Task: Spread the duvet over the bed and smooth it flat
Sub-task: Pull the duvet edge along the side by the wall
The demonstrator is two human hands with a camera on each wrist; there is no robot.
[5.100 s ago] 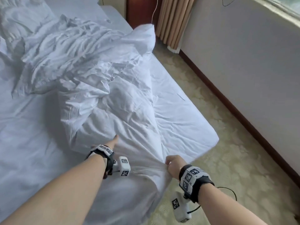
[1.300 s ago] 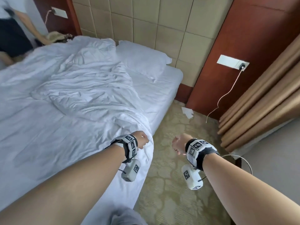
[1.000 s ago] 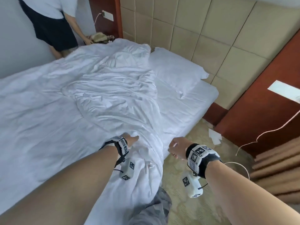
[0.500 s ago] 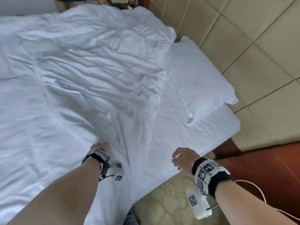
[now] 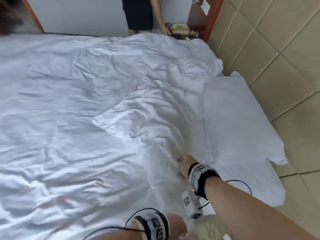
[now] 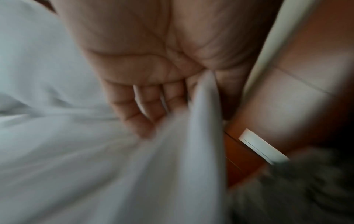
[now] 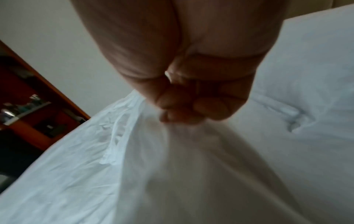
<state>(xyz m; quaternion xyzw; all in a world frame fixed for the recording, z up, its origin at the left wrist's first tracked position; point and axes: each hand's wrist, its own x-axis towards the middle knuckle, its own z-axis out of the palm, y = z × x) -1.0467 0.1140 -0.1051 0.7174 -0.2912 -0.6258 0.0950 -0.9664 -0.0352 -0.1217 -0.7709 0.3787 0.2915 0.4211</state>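
Observation:
The white duvet lies wrinkled across most of the bed, with a raised fold running toward me near the pillow. My right hand reaches onto the bed beside the pillow. In the right wrist view its curled fingers pinch a bunch of duvet. My left hand is blurred at the near edge of the bed. In the left wrist view a fold of duvet runs up between its thumb and fingers. A strip of bare sheet shows right of my right hand.
Another person stands at the far side of the bed by a bedside table with items on it. A padded headboard runs along the right. A wooden shelf unit stands beyond the bed.
My right hand, free beside the bed before, has moved onto the duvet and gripped it. My left hand has drawn back toward the near edge. The view has swung across the bed.

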